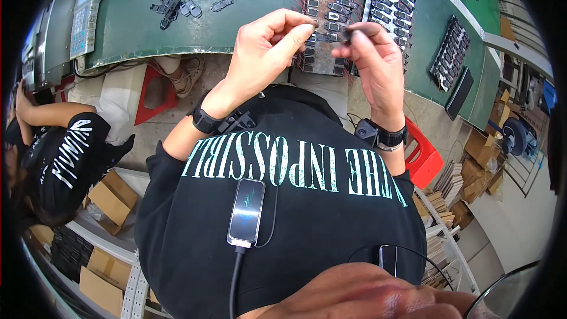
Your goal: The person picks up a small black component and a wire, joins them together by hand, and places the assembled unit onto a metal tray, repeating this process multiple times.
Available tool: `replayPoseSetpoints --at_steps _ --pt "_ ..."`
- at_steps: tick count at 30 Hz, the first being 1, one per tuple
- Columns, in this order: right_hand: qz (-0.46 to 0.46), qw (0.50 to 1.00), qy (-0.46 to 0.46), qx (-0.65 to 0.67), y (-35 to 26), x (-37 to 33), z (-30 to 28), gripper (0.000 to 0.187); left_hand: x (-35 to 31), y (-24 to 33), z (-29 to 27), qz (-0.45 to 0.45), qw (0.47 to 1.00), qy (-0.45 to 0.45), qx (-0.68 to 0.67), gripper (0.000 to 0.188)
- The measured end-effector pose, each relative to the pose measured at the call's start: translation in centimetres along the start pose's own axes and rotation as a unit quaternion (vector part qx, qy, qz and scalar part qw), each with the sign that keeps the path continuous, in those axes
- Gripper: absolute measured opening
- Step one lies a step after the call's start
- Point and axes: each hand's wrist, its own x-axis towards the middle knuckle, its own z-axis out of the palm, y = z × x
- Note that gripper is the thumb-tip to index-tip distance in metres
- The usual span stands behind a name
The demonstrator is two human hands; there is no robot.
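My left hand (263, 53) is raised over the table's near edge, thumb and forefinger pinched together. Whatever is between those fingertips is too small to make out. Just to its right, my right hand (378, 62) grips a small black part (347, 36) between thumb and fingers; motion blurs it somewhat. Beneath both hands lies a board (323, 66) carrying rows of small black modules (339, 9) with thin red wires. Beside it on the right is a second, white board (367, 23) with similar black modules.
Loose black parts (170, 9) lie on the green table (130, 29) at the left, by a machine's keypad panel (88, 15). Further right are another loaded tray (450, 53) and a dark flat bar (459, 94). A co-worker (65, 153) sits at the left. A red stool (422, 153) stands at the right.
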Motion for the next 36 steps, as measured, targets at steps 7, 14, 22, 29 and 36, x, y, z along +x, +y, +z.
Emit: replayPoseSetpoints --at_steps 7,14,22,29,36 --pt "0.092 0.968 -0.037 -0.232 -0.2 0.0 0.9 0.019 -0.2 0.2 0.0 0.002 1.000 0.005 -0.006 0.016" --pt "0.090 0.979 -0.023 -0.180 -0.4 0.1 0.8 0.019 -0.2 -0.8 -5.4 0.119 0.982 0.054 -0.134 0.018" --pt "0.056 0.982 -0.019 -0.182 -0.3 0.4 1.3 0.017 -1.5 2.0 -3.8 0.084 0.947 0.021 0.308 0.034" --pt "0.063 0.979 -0.028 -0.191 0.3 0.0 2.0 0.016 -0.1 0.9 -2.5 0.192 0.955 -0.040 0.222 0.031" --pt "-0.090 0.980 0.059 -0.170 0.1 0.3 1.6 0.018 0.4 -0.4 -2.2 0.060 0.994 0.028 0.086 0.031"
